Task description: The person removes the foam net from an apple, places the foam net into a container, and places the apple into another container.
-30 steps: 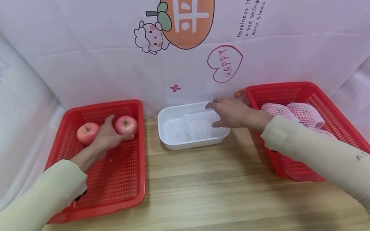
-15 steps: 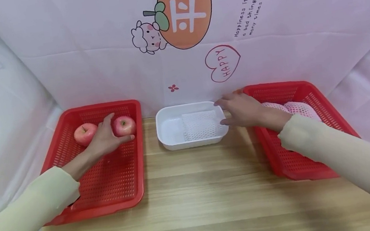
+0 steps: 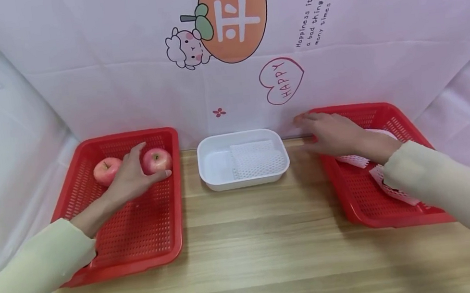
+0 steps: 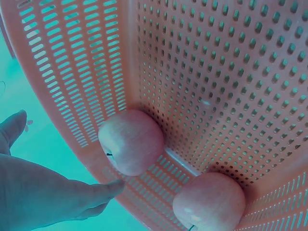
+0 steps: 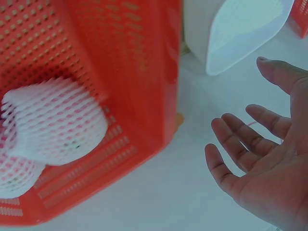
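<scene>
My left hand [image 3: 130,175] hovers spread over the left red basket [image 3: 144,263]. Its thumb and fingers straddle a pink apple [image 3: 157,160]; the left wrist view shows a gap between them and the fruit. A second apple [image 3: 106,171] lies left of that hand. My right hand [image 3: 335,132], fingers spread and holding nothing, is over the near-left rim of the right red basket [image 3: 376,222]. Inside that basket lie fruits in white foam nets [image 5: 62,122], partly hidden by the forearm in the head view. Between the baskets, a white tray [image 3: 215,168] holds white foam nets [image 3: 258,158].
A wooden tabletop [image 3: 263,244] stretches in front of the tray and baskets. Behind them rises a white printed cloth [image 3: 133,95], with more cloth at both sides.
My right hand has moved right, away from the white tray and over to the right basket. The left hand stays around the apple, nearly still. The head view has shifted slightly.
</scene>
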